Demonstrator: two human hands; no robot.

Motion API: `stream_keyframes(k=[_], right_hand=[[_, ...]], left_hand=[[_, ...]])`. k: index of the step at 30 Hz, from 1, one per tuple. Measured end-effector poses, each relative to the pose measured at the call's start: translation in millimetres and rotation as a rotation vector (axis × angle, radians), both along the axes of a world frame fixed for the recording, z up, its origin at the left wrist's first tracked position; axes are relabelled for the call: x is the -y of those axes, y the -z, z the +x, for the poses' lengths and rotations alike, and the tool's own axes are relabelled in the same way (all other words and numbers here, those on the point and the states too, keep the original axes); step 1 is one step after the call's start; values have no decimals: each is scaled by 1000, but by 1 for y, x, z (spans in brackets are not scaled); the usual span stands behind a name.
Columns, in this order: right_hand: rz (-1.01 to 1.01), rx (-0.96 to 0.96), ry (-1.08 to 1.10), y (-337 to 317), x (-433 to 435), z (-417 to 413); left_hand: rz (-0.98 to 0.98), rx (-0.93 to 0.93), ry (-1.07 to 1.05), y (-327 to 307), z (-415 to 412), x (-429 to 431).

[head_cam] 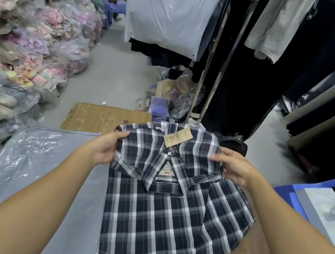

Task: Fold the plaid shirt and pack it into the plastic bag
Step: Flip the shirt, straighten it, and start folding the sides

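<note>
Plaid shirt (pixel 167 204) was hanging between my two hands, collar up near my grip and the tail dropping down toward my lap, front facing me. My left hand (pixel 105 151) was pinched shut on the left shoulder fold, thumb on top and fingers tucked behind the cloth. My right hand (pixel 234 168) was on the right shoulder edge, fingers curled onto it; it looked closed on the fabric, though I couldn't see the fingertips.

Handling-wise, I'd guess it was light, thin woven cotton, totally floppy. It drooped from wherever I held it and the hem flared out wide below. Not slippery, so a plain pinch seemed enough. Nothing fragile except the paper hang tag (pixel 178 139) dangling just past my grip at the collar button, which could crease or tear if folded in carelessly.

Best holds, to my mind, were right where I had them: the shoulder seams, where the fabric is doubled and stiffer. The collar would keep some shape; the body would not.

Plastic bag (pixel 34 163) lay flat off to the left of my left grip, shiny and crinkled, and probably clingy and slick. I figured the shirt needed folding down narrow before it went near that.
</note>
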State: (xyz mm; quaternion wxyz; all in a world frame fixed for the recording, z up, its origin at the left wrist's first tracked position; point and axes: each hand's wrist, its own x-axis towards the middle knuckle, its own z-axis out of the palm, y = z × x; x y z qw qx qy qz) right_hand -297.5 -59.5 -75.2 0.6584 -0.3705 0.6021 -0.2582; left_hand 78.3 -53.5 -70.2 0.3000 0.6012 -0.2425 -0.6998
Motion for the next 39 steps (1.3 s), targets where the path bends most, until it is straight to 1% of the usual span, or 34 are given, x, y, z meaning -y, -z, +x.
stream_keyframes(k=[2,4,7,8,11,12,13,15,18,20,23,24,26,28,29,30,32,36,38,39], right_hand=[[44,-117,-87,13,-7,-8],[70,-160,-84,23,-13,-15],[28,-118,-27,17,-18,-19],[1,-91,12,11,-19,-21],[-26,75,183,-1,-26,-39],[-12,69,209,3,-29,-49],[15,19,207,6,-36,-57],[103,-143,148,16,-53,-68],[206,-418,-29,28,-76,-71],[206,-492,-91,35,-83,-68],[188,-538,-86,35,-84,-64],[200,-554,-119,33,-85,-63],[325,-539,-284,31,-92,-58],[508,-471,-519,32,-100,-55],[568,-443,-620,34,-104,-55],[594,-438,-662,37,-105,-57],[548,-456,-621,38,-102,-58],[384,-478,-420,35,-99,-54],[405,-445,-400,37,-105,-56],[441,-407,-435,38,-108,-57]], left_hand=[[41,-31,29,13,-1,-11],[64,-48,33,26,-3,-19],[46,-138,-57,25,-7,-23],[39,-175,-92,21,-8,-25],[35,-287,-153,11,-12,-42],[60,-294,-140,13,-11,-54],[98,-294,-109,16,-12,-68],[188,-295,-10,31,-10,-97],[260,-167,149,58,-5,-122],[260,-112,242,63,-6,-125],[249,-49,296,59,-7,-121],[247,-17,310,58,-6,-120],[238,61,331,54,-2,-118],[227,139,359,51,8,-115],[227,166,368,48,13,-114],[227,172,368,46,16,-112],[216,201,356,43,20,-110],[200,238,362,42,19,-110],[204,248,402,39,17,-110],[207,248,422,37,17,-111]])
